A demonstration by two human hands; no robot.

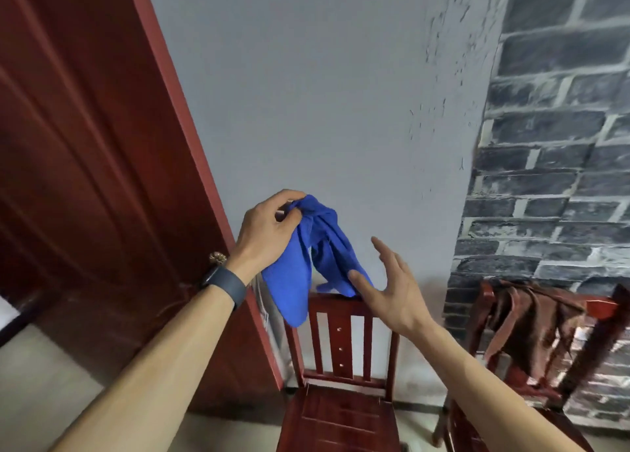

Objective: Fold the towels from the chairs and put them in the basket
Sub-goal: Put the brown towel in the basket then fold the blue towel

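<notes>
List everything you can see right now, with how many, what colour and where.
blue towel: 1, blue, lifted above the middle chair, its lower end at the top rail
brown towel: 1, brown, draped over the right chair's back
wooden chair: 2, dark red, one in the middle, one at right
door: 1, dark red, left
door knob: 1, brassy, door's edge
wall: 1, grey, behind the chairs
brick-pattern wall: 1, dark grey, right
floor: pale, below
wristband: 1, dark, left wrist
left hand: 1, grips the blue towel's top
right hand: 1, fingers spread, beside the towel's lower end
</notes>
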